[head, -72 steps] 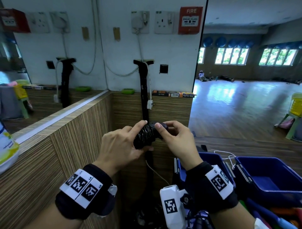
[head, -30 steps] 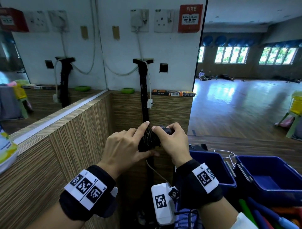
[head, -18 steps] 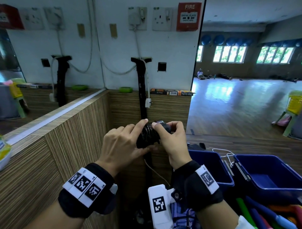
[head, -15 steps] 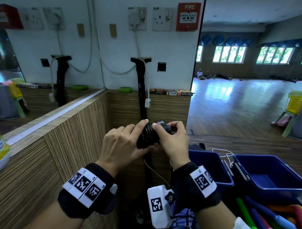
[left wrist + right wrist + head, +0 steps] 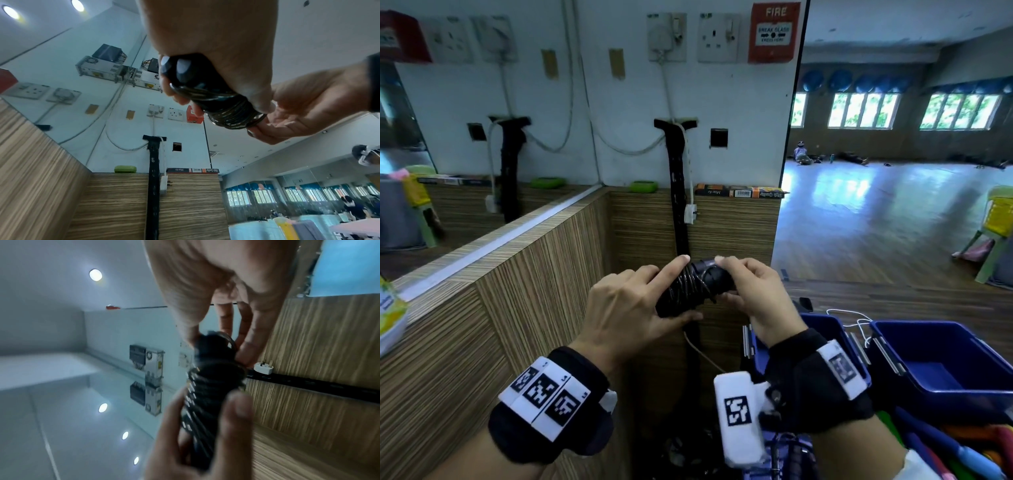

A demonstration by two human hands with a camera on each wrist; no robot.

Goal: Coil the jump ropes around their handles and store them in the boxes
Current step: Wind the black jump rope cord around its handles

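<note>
A black jump rope bundle (image 5: 709,277), its thin rope wound round the two black handles, is held at chest height in front of the wood-panelled wall. My left hand (image 5: 664,291) grips its left half, index finger laid along the top and thumb underneath. My right hand (image 5: 736,284) pinches the right end of the handles between fingertips and thumb. The left wrist view shows the bundle (image 5: 216,97) from its butt end, coils tight. In the blurred right wrist view, the bundle (image 5: 211,386) sits between both hands. Two open blue boxes (image 5: 822,320) (image 5: 928,329) stand low on the right.
A wood-panelled ledge (image 5: 500,274) runs along the left and meets the wall ahead. A black post (image 5: 678,192) with a white plug (image 5: 690,214) stands behind the hands. Coloured rope handles (image 5: 962,452) lie at the bottom right. A mirror on the right reflects the hall floor.
Both hands have kept hold of the bundle in about the same place. The right hand's fingers have shifted a little on the right end.
</note>
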